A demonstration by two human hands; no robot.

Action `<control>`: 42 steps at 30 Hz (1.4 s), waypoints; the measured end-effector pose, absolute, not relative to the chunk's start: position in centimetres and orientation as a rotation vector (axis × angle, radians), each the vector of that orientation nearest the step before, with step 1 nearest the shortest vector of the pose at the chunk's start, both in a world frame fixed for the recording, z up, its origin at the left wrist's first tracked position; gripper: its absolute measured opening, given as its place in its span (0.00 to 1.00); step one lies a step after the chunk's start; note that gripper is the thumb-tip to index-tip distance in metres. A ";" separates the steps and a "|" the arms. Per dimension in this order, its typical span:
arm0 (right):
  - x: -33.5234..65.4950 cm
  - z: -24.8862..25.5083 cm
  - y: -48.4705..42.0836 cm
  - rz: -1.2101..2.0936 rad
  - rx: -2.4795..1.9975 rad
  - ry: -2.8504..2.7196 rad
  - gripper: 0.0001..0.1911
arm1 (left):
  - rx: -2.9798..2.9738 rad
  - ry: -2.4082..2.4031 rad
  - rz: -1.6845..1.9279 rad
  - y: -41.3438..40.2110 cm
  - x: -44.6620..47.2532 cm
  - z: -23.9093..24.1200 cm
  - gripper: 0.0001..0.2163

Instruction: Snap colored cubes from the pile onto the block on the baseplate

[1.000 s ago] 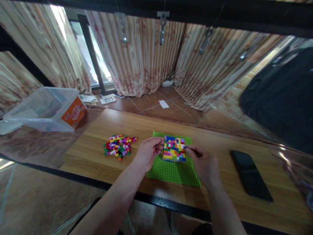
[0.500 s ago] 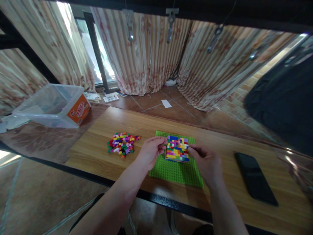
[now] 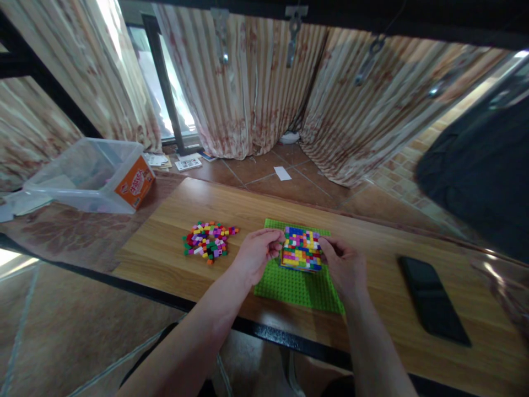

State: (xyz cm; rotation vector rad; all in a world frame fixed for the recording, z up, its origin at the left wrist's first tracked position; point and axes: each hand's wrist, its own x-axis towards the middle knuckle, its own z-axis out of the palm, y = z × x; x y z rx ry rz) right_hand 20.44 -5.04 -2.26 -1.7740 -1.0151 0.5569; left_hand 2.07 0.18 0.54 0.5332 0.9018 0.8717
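A block built of many coloured toy bricks (image 3: 302, 251) stands on a green studded baseplate (image 3: 297, 289). My left hand (image 3: 260, 252) is closed at the block's left edge, thumb and fingers pinched together. Whatever lies between those fingertips, if anything, is too small to make out. On the other side, my right hand (image 3: 345, 264) has its thumb and curled fingers at the block's right edge. Its fingertips are partly hidden, so I cannot tell whether they pinch a single brick. Loose bricks (image 3: 209, 240) lie in a pile to the left on the wooden table.
A black phone (image 3: 432, 298) lies at the right of the table (image 3: 157, 251). Beyond the table's left end is a clear plastic bin (image 3: 86, 193) with an orange label. Curtains (image 3: 248, 94) hang behind, and metal clips (image 3: 293, 36) dangle from a dark bar above.
My right hand has shifted slightly left and up along the block's right edge. My left hand stays at the left edge. The whole view has moved a little.
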 end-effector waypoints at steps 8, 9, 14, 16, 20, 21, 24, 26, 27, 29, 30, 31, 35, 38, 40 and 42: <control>19.7 -1.7 -5.4 0.374 -1.863 -1.132 0.21 | 0.519 0.888 0.873 0.1 2.2 0.6 0.04; 19.6 -1.7 -5.4 0.365 -1.866 -1.136 0.21 | 0.518 0.884 0.871 0.1 2.1 0.6 0.04; 19.3 -2.2 -5.5 0.307 -1.863 -1.184 0.20 | 0.520 0.855 0.880 0.1 2.1 0.5 0.03; 19.3 -2.3 -5.5 0.309 -1.859 -1.196 0.21 | 0.509 0.829 0.902 0.1 2.1 0.6 0.04; 19.4 -2.1 -5.8 0.184 -1.872 -1.188 0.20 | 0.432 0.723 0.943 0.2 2.0 1.2 0.09; 19.2 -1.9 -6.0 0.105 -1.858 -1.184 0.19 | 0.411 0.687 0.941 0.2 1.9 1.5 0.11; 18.2 -1.2 -6.5 -0.031 -1.714 -1.252 0.16 | 0.378 0.582 0.919 0.1 1.8 2.1 0.16; 16.9 -0.7 -6.7 -0.008 -1.586 -1.372 0.13 | 0.375 0.531 0.898 -0.1 1.8 2.3 0.18; 16.3 -0.5 -6.8 -0.018 -1.536 -1.417 0.12 | 0.379 0.512 0.888 -0.3 1.9 2.4 0.18; 15.0 -0.3 -6.9 -0.012 -1.494 -1.507 0.09 | 0.402 0.490 0.870 -0.5 2.0 2.5 0.19; 14.6 -0.3 -6.8 0.001 -1.486 -1.534 0.09 | 0.420 0.486 0.865 -0.7 2.1 2.5 0.20; 14.2 -0.3 -6.8 0.014 -1.486 -1.554 0.09 | 0.440 0.485 0.863 -0.8 2.1 2.5 0.20; 13.7 -0.6 -6.5 0.023 -1.531 -1.571 0.09 | 0.505 0.488 0.866 -1.2 2.5 2.6 0.20; 13.6 -0.7 -6.4 0.028 -1.539 -1.584 0.08 | 0.539 0.480 0.887 -1.5 2.8 2.6 0.20; 13.5 -0.6 -6.5 0.058 -1.540 -1.585 0.08 | 0.554 0.477 0.895 -1.6 2.9 2.6 0.20; 13.5 -0.5 -6.6 0.124 -1.540 -1.578 0.08 | 0.566 0.479 0.896 -1.7 3.0 2.6 0.20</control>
